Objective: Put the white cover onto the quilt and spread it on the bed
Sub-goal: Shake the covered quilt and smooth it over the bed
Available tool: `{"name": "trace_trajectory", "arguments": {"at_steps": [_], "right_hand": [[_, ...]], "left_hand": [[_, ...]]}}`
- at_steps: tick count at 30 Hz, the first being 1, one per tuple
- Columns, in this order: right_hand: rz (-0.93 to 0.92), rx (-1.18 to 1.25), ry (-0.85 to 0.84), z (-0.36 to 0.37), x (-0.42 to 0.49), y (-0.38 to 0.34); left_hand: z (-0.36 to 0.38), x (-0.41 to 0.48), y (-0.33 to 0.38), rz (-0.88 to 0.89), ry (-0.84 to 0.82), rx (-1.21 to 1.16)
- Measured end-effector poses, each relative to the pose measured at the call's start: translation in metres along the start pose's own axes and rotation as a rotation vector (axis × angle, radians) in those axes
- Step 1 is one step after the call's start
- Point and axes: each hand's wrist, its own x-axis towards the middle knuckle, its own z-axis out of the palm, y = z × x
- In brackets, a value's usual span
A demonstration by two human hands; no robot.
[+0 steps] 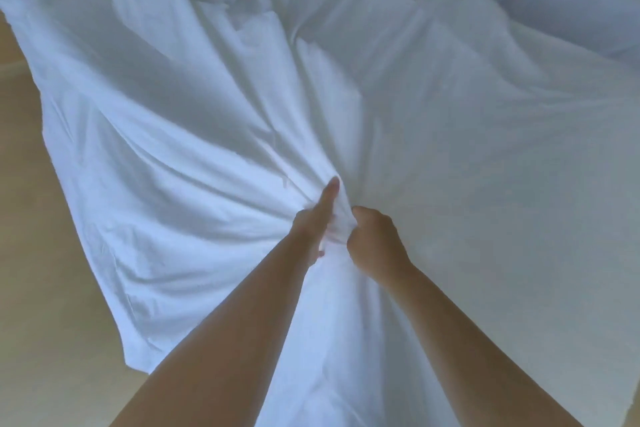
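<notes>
Gripping a gathered bunch of the white cover (214, 135) at the centre of the frame, two bare hands sit close together. The left hand (313, 222) points its forefinger straight along the cloth while its other fingers curl into the folds. The right hand (375, 239) makes a tight fist around the same bunch. The cover fans out wrinkled across the bed (519, 253), its left edge overhanging the tan floor (41, 288) at lower left.

Soft, cool light lies evenly and rather dimly over the white cover (207, 121), tinting it bluish and leaving soft-edged grey shadows in its folds. The far right corner of the bed (540, 204) looks hazy and unfocused, and wide-angle distortion bends the frame's edges.
</notes>
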Motion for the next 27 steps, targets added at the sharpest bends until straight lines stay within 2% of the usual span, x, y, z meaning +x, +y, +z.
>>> {"name": "trace_trajectory", "arguments": {"at_steps": [2,4,6,9,11,14,17,20,23,25,27], "right_hand": [[-0.093,0.184,0.084,-0.014,-0.022,-0.013],[-0.133,0.343,0.114,-0.017,-0.033,-0.017],[-0.137,0.355,0.042,-0.004,-0.034,-0.017],[-0.112,0.110,-0.039,0.018,-0.027,-0.009],[-0.083,0.127,0.028,0.014,-0.027,-0.004],[-0.174,0.300,0.213,0.004,-0.037,-0.008],[-0.217,0.207,0.150,0.014,-0.038,-0.018],[-0.097,-0.056,-0.037,0.037,-0.021,-0.024],[-0.048,-0.033,0.018,0.054,-0.013,-0.037],[-0.049,-0.032,0.062,0.065,-0.006,-0.049],[-0.015,-0.029,0.012,0.073,0.007,-0.060]], "left_hand": [[-0.001,-0.002,0.029,-0.003,-0.112,-0.222],[-0.004,-0.008,0.051,0.078,-0.121,-0.247],[-0.006,-0.012,0.054,0.136,0.030,-0.160],[-0.015,-0.022,0.048,0.285,0.252,-0.027],[-0.034,-0.041,0.049,0.421,0.399,0.153],[-0.073,-0.084,0.044,0.590,0.597,0.403],[-0.090,-0.087,0.024,0.524,0.720,0.624],[-0.087,-0.053,0.008,0.307,0.644,0.854],[-0.087,-0.025,-0.007,0.252,0.578,0.992],[-0.092,-0.020,-0.012,0.289,0.522,0.950],[-0.102,-0.022,-0.012,0.329,0.430,0.810]]}}
